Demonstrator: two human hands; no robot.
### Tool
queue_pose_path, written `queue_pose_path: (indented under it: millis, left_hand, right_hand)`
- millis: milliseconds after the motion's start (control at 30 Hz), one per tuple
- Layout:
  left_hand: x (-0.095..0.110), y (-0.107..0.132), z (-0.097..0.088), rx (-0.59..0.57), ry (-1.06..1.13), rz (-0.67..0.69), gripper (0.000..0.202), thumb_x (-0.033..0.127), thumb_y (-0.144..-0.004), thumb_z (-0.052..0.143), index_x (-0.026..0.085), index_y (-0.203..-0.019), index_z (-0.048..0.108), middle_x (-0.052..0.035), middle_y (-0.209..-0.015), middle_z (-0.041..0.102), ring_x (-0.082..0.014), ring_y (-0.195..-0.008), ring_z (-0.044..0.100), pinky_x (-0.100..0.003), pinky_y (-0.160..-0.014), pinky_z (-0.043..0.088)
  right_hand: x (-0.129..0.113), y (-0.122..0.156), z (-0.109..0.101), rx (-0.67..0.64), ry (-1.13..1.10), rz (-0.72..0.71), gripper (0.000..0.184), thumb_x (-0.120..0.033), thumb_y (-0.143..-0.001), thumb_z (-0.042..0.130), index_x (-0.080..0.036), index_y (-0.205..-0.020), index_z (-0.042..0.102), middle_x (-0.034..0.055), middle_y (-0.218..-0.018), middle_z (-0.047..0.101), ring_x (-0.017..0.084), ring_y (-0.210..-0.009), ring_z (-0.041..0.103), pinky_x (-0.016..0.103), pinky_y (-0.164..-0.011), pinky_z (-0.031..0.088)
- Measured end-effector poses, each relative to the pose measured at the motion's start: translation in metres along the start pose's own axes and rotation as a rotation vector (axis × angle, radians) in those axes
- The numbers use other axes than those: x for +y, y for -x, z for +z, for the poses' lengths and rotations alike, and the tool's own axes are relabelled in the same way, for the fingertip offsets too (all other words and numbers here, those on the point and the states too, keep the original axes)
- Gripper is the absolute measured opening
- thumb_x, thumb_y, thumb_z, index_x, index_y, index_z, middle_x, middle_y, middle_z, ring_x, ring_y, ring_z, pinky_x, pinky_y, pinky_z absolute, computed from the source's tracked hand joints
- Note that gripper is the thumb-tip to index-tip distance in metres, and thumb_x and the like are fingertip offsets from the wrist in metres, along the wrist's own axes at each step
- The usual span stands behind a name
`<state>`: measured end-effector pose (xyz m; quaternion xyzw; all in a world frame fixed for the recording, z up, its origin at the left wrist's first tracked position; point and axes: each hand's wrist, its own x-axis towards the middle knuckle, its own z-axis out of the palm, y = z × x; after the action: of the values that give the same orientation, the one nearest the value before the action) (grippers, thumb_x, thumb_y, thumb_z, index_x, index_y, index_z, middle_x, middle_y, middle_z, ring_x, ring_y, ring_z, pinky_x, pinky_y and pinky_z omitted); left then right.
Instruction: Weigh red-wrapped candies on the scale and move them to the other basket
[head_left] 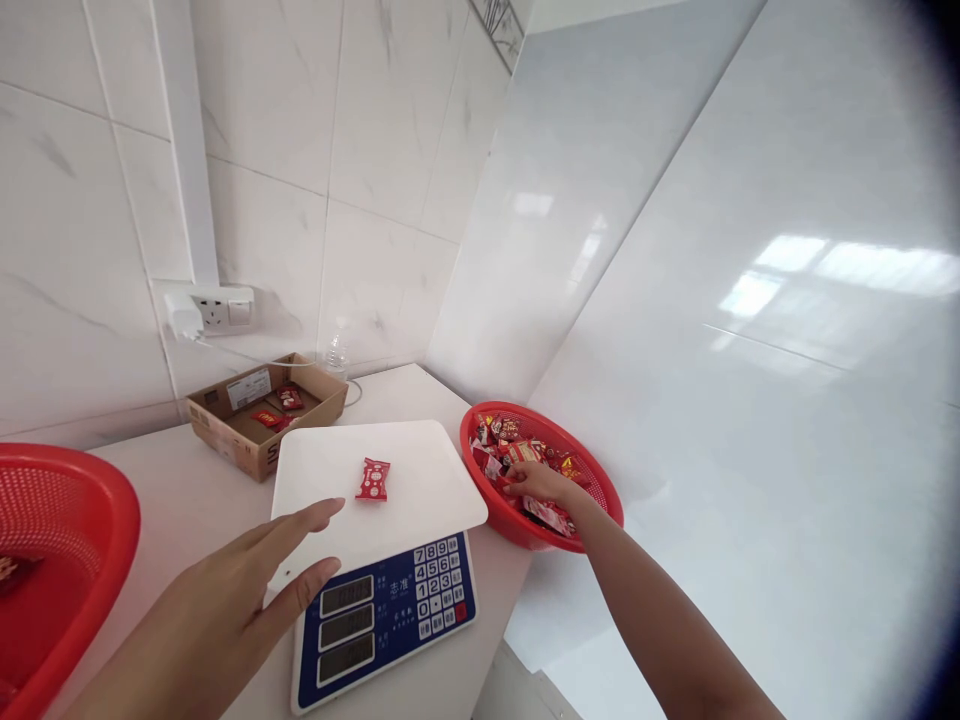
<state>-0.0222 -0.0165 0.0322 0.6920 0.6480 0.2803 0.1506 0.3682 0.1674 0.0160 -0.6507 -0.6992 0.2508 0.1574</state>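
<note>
A small red wrapped candy [373,480] lies on the white pan [427,450] of a digital scale [390,610]. Over the pan's left edge hovers my left hand [255,575], its fingers apart and nothing in it, pointing toward the candy. My right hand [541,482] reaches into a red plastic basket [600,500] to the right of the scale, its fingertips pinched among packets. The basket holds several mixed candy packets [529,452], mostly red. Whether a packet is caught between those fingertips is hard to make out.
Behind the scale, a shallow cardboard box [225,425] holds a few red packets [289,398]. A second red basket [112,500] stands at the left edge. A clear bottle [337,355] and a wall socket with a plug [214,312] are at the back, with a cable running between.
</note>
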Motion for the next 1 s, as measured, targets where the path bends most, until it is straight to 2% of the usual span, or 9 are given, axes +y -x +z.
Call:
queue_pose_path:
  millis: [100,267,367,467,600,700,800,867,1000]
  left_hand:
    - [-0.003,-0.003,0.003,-0.001,0.015,0.019,0.048,0.060,-0.085,0.043,0.037,-0.126,0.057,-0.0003,-0.123,0.066,-0.0242,-0.093,0.070,-0.031,-0.074,0.057]
    - [0.007,-0.008,0.004,-0.078,0.124,-0.023,0.053,0.063,-0.084,0.043,0.036,-0.128,0.055,-0.0014,-0.130,0.061,-0.0270,-0.116,0.060,-0.040,-0.093,0.052]
    - [0.025,-0.006,0.010,-0.217,0.348,-0.052,0.058,0.061,-0.085,0.042,0.035,-0.138,0.043,-0.0039,-0.135,0.057,-0.0256,-0.121,0.055,-0.042,-0.097,0.049]
    - [0.043,-0.003,0.021,-0.336,0.639,-0.051,0.069,0.058,-0.088,0.042,0.031,-0.148,0.021,-0.0098,-0.137,0.054,-0.0237,-0.122,0.053,-0.042,-0.100,0.046]
    - [0.056,-0.005,0.032,-0.385,0.957,-0.082,0.072,0.059,-0.089,0.039,0.027,-0.149,0.013,-0.0133,-0.136,0.051,-0.0239,-0.114,0.056,-0.043,-0.092,0.051]
    - [0.057,-0.008,0.031,-0.345,1.136,-0.137,0.065,0.050,-0.090,0.045,0.030,-0.146,0.019,-0.0121,-0.131,0.051,-0.0227,-0.103,0.059,-0.037,-0.078,0.057]
    - [0.052,-0.008,0.027,-0.259,1.056,-0.143,0.068,0.037,-0.088,0.052,0.034,-0.146,0.016,-0.0087,-0.125,0.053,-0.0203,-0.096,0.059,-0.033,-0.074,0.055]
    - [0.049,-0.007,0.026,-0.245,0.942,-0.135,0.075,0.029,-0.086,0.056,0.036,-0.147,0.013,-0.0059,-0.117,0.057,-0.0194,-0.095,0.059,-0.034,-0.080,0.051]
    - [0.048,-0.007,0.026,-0.353,0.776,-0.134,0.079,0.027,-0.080,0.062,0.035,-0.147,0.020,-0.0017,-0.104,0.061,-0.0181,-0.089,0.060,-0.035,-0.085,0.047]
  right_hand:
    - [-0.003,0.002,-0.007,0.103,-0.001,-0.011,0.013,-0.027,-0.066,0.071,-0.020,-0.077,0.071,0.0040,-0.085,0.071,0.024,-0.086,0.064,0.036,-0.085,0.048]
    - [-0.027,0.018,-0.010,0.393,-0.095,-0.040,0.030,-0.036,-0.083,0.051,-0.021,-0.107,0.063,0.0082,-0.119,0.062,0.025,-0.111,0.056,0.041,-0.097,0.043]
    - [-0.057,0.043,0.007,0.435,-0.399,-0.188,0.030,-0.040,-0.081,0.057,-0.023,-0.105,0.062,0.0070,-0.108,0.066,0.025,-0.101,0.061,0.041,-0.090,0.049]
    - [-0.089,0.076,0.044,0.471,-0.535,-0.442,0.023,-0.038,-0.077,0.065,-0.027,-0.097,0.066,0.0063,-0.112,0.064,0.026,-0.109,0.058,0.043,-0.093,0.048]
    - [-0.116,0.113,0.101,0.366,-0.706,-0.639,0.018,-0.034,-0.079,0.067,-0.030,-0.097,0.068,0.0080,-0.113,0.061,0.025,-0.109,0.058,0.041,-0.090,0.051]
    - [-0.119,0.126,0.125,0.197,-0.817,-0.616,0.025,-0.035,-0.080,0.067,-0.032,-0.105,0.064,0.0084,-0.124,0.056,0.025,-0.114,0.056,0.040,-0.090,0.052]
    - [-0.117,0.128,0.127,0.018,-0.974,-0.570,0.046,-0.049,-0.081,0.063,-0.035,-0.123,0.052,0.0084,-0.129,0.054,0.025,-0.113,0.057,0.041,-0.088,0.053]
    - [-0.117,0.127,0.121,0.013,-1.043,-0.529,0.057,-0.058,-0.079,0.061,-0.035,-0.129,0.046,0.0080,-0.121,0.060,0.024,-0.105,0.061,0.039,-0.082,0.054]
    - [-0.124,0.124,0.109,0.042,-0.900,-0.315,0.039,-0.058,-0.078,0.062,-0.021,-0.090,0.065,0.0031,-0.075,0.065,0.016,-0.066,0.060,0.027,-0.061,0.051]
